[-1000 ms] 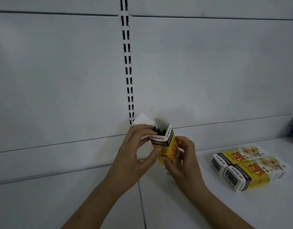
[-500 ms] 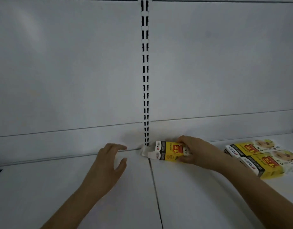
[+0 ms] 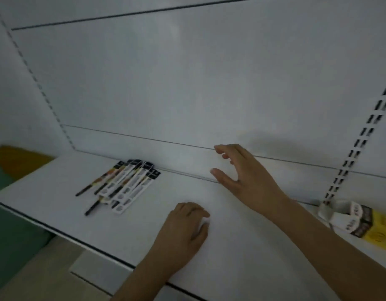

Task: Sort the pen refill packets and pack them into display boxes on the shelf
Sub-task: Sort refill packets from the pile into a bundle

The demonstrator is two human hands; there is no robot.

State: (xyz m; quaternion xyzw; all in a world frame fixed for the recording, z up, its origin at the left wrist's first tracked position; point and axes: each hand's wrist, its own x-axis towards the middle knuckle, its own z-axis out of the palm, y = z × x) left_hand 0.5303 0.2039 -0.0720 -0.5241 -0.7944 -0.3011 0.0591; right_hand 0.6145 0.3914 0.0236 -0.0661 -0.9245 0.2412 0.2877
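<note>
Pen refill packets (image 3: 124, 185) fanned in loose pile, left-centre of frame, on white shelf (image 3: 57, 205). Display box (image 3: 361, 222) lying at right edge. Left hand (image 3: 183, 231) fingers loosely curled, empty, lower centre. Right hand (image 3: 242, 170) spread, empty, above shelf.

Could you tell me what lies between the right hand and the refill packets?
Only bare white shelf separates the right hand from the refill packets in the head view.
</note>
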